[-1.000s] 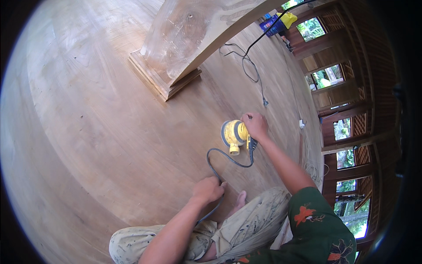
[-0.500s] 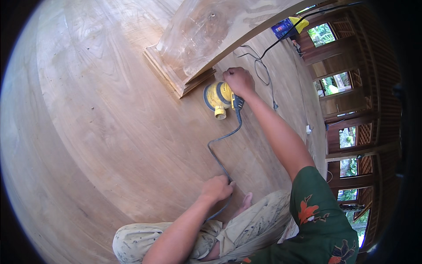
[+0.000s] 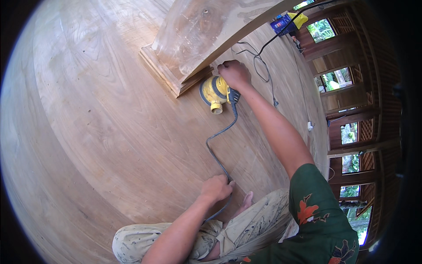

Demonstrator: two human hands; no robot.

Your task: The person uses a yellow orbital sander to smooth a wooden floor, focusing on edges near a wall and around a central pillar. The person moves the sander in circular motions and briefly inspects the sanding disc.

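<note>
Sander at the post base

Left hand (image 3: 215, 188) closed on the grey cord (image 3: 218, 145), pressed to the wood floor (image 3: 101, 145) beside the knee. Broad bare boards open to its left. Right hand (image 3: 235, 74) gripping the top of the yellow sander (image 3: 214, 91), hard against the stepped base edge of the post (image 3: 193, 39). Beyond the right hand, a blue box (image 3: 282, 24), a yellow item beside it.

Right hand (image 3: 235, 74) outstretched, left hand (image 3: 215, 188) near.

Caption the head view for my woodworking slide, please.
Right hand holds a yellow sander beside a wooden post base; left hand grips its cord.
</note>
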